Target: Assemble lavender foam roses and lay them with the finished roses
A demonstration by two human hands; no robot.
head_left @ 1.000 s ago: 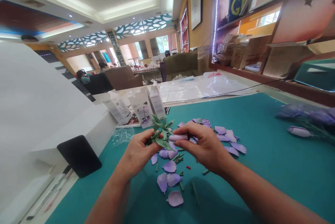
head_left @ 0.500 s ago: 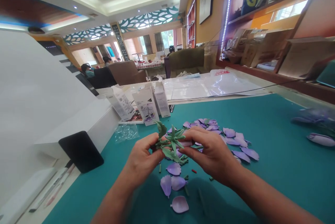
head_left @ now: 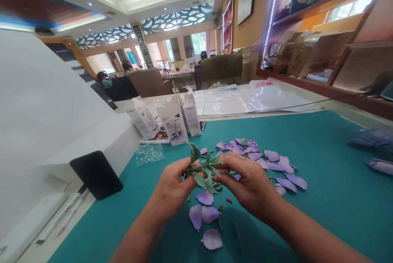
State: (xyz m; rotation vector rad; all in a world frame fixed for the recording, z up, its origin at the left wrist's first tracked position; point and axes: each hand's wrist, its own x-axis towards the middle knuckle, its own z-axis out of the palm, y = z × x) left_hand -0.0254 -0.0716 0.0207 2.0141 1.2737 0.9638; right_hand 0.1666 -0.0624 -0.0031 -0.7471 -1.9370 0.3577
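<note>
Fingers of the left hand [head_left: 173, 185] pinch a green leafy stem [head_left: 209, 168] above a teal mat [head_left: 337, 197]; those of the right hand [head_left: 250, 177] pinch a partly hidden pale purple piece [head_left: 222, 171] just beside it. Nearer the viewer lie 4 purple petals [head_left: 212, 240] and 1 red bit [head_left: 229, 200]. Farther off, clear plastic wrapping [head_left: 150, 154] sits before 3 white cartons [head_left: 173, 125].

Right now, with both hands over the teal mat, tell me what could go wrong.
The leafy green stem in the left hand could bend or slip if the right hand forces the pale purple piece against it. The small red piece lies loose on the teal mat, so a stray brush might knock it away. Anything dropped could get lost among the loose purple petals below.
</note>
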